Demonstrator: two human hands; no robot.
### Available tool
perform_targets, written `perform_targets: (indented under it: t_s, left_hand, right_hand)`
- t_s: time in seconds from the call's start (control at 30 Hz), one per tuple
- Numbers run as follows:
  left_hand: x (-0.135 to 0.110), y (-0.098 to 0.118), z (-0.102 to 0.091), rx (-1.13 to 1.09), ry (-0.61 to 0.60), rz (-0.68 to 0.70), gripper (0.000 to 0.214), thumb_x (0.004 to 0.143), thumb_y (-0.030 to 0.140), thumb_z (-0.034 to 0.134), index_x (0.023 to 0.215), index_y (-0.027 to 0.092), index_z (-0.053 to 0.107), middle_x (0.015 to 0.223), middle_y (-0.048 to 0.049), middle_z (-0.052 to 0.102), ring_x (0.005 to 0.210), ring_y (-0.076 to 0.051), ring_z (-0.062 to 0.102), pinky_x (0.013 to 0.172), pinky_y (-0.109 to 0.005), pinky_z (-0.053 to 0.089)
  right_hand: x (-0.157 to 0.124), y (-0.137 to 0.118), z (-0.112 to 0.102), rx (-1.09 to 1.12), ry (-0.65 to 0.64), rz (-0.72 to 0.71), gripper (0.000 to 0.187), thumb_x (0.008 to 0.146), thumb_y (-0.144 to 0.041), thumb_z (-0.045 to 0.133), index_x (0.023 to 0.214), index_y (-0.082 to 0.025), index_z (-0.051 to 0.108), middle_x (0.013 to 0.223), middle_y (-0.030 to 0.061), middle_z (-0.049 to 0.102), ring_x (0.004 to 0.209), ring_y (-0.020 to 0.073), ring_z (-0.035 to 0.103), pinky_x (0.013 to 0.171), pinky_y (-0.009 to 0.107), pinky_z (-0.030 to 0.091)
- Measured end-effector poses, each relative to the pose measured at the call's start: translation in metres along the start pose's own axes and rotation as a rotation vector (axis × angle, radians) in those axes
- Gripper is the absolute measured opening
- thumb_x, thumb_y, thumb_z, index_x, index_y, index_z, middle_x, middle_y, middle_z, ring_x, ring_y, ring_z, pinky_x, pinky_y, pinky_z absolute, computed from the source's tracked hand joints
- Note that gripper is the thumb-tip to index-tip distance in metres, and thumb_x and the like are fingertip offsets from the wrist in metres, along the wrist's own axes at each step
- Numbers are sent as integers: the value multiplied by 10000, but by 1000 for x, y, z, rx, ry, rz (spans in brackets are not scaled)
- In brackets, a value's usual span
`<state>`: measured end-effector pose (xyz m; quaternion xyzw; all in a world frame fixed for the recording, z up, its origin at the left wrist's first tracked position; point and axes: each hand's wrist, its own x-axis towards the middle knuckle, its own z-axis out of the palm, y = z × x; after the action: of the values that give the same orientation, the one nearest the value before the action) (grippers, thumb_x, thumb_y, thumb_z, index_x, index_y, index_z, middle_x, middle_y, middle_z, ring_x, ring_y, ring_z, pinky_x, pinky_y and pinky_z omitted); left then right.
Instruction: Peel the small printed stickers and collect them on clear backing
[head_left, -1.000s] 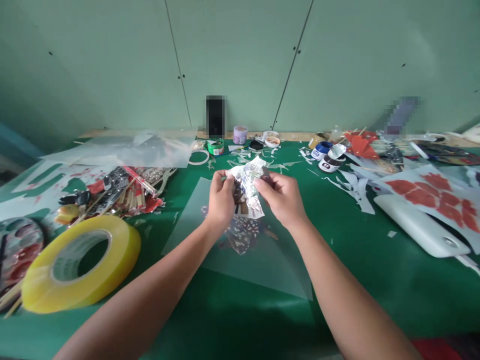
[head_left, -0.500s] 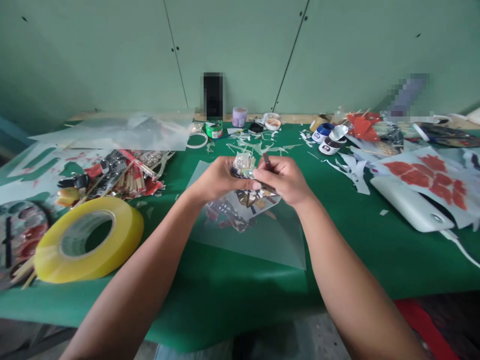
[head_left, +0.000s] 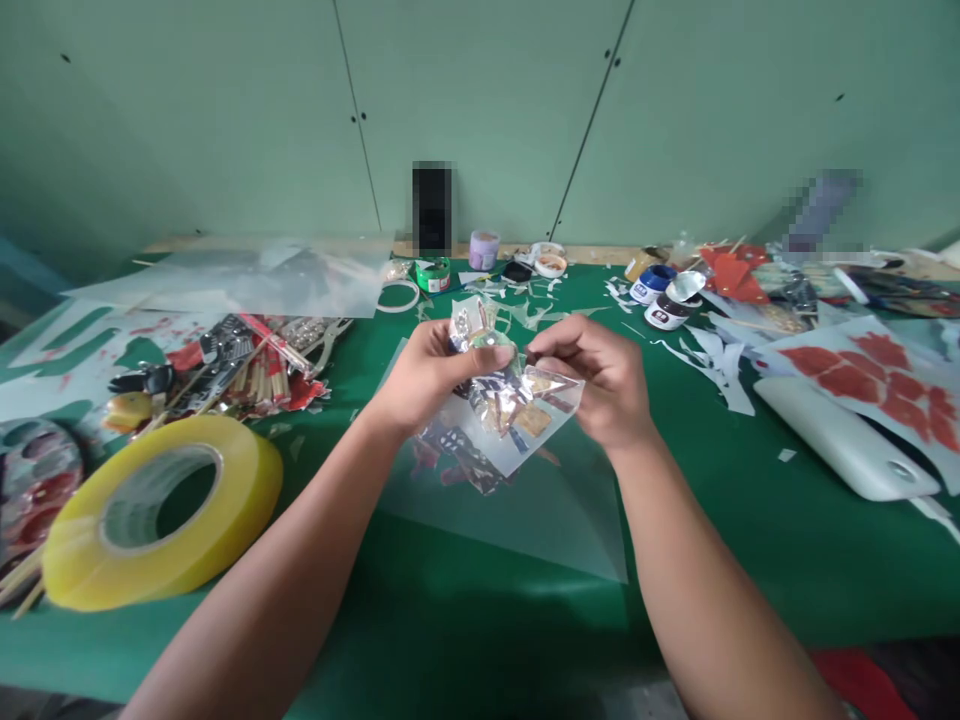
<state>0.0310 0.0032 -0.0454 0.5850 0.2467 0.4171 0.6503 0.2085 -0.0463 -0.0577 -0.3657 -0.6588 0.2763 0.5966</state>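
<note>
My left hand [head_left: 442,372] is closed on a crumpled clear plastic packet [head_left: 504,405], its thumb pressed over the top. Small brown, white and dark pieces show through the shiny film. At the packet's right side, my right hand [head_left: 604,378] has curled fingers, with a small dark item [head_left: 531,356] at the fingertips, too small to name. Below the hands, a translucent sheet [head_left: 525,525] lies on the green table cover [head_left: 720,540]. A dark patterned packet [head_left: 461,455] rests on that sheet, partly hidden by the held one.
A big yellow tape roll [head_left: 244,480] stands at left, by a paint palette [head_left: 45,470] and a heap of sticks and packets [head_left: 255,365]. Paint jars [head_left: 667,308] and paper scraps [head_left: 720,370] lie to the right, near a white device [head_left: 840,435] with a cable.
My right hand has drawn back to the right from the left hand, uncovering more of the packet. The view has shifted slightly, so the table items sit lower.
</note>
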Motion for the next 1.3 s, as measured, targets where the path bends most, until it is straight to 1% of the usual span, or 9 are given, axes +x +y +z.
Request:
perform_targets:
  t_s: [0.1,0.2,0.43,0.57,0.67,0.83,1.03,1.2,1.3]
  left_hand:
    - [-1,3,1,-6,-4,-8,234,646,297,822,611,177,625,599,10,604,517,-109,519,502,-257,392]
    - [-2,7,3,10,-19,-26,243,617,291,828,585,175,617,567,11,585,502,-110,507,485,-258,378]
    - [-3,6,2,49,-41,-32,209,660,262,783,577,169,616,566,8,588,497,-102,489,481,-254,380]
    - [-3,4,1,65,-35,-17,217,669,263,779,566,173,610,557,8,570,496,-103,478,477,-254,369]
    - [-3,2,1,32,-25,-15,204,663,275,787,589,174,626,553,12,556,490,-100,470,473,-253,355]
    - [-4,0,1,-36,-13,-29,207,641,286,804,609,178,631,586,11,582,503,-102,485,493,-258,376]
    - [-4,1,2,-2,-57,-41,214,650,293,803,620,171,629,569,13,571,496,-103,490,480,-251,370]
    - [-5,2,-1,19,-75,-9,201,667,263,798,623,160,632,572,13,584,491,-94,492,478,-236,391]
    - [-3,2,-1,28,-93,3,203,646,234,810,620,148,628,574,14,592,487,-85,491,471,-221,395]
  right_hand:
    - [0,-1,0,-2,-43,-23,173,823,-388,700,800,-217,676,710,11,648,585,115,543,516,262,417]
    - [0,-3,1,13,-59,-44,138,822,-350,707,802,-214,693,711,15,659,578,113,551,509,261,429]
    - [0,-6,5,7,-17,-69,170,802,-393,727,768,-227,714,706,22,675,604,136,592,528,282,484]
    - [-1,-5,5,-2,8,-64,130,782,-366,752,774,-237,741,715,20,700,623,147,625,534,288,510]
    - [-1,-5,4,-9,28,-45,91,770,-329,763,780,-238,758,733,25,722,630,154,644,530,288,520]
    - [-1,-6,2,9,23,-47,43,784,-266,744,802,-244,777,739,20,738,624,146,656,533,274,527]
    - [-1,-6,2,41,5,-56,44,770,-272,764,793,-237,779,727,19,740,612,143,654,517,263,522]
    - [-1,-6,3,38,12,-90,43,769,-260,771,804,-237,780,736,16,750,631,143,676,530,249,537]
    - [-1,-5,4,21,16,-108,48,767,-267,775,796,-229,778,736,16,753,633,142,683,530,241,542]
